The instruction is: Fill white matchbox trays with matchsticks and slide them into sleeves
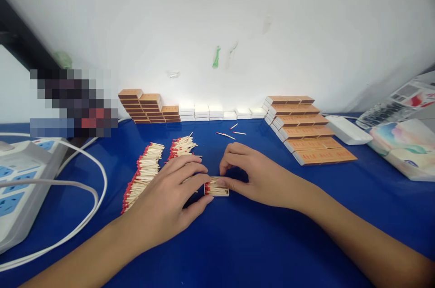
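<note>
A small white matchbox tray [222, 194] lies on the blue tabletop between my hands, filled with red-headed matches [213, 187]. My left hand [178, 188] grips its left end, thumb in front and index finger behind. At the tray's right end, my right hand [249, 171] has its thumb over the matches and its other fingers curled behind the far side. A long row of matches [146, 171] lies left of my left hand and is partly covered by it. Behind that hand sits another heap of matches [183, 146].
Several loose matches [226, 135] lie farther back. Along the wall stand stacked brown matchboxes [149, 105], white trays [202, 112] and stepped rows of orange matchboxes [302, 133]. A power strip [25, 179] with looping white cables is at left; a tissue pack [404, 147] is at right.
</note>
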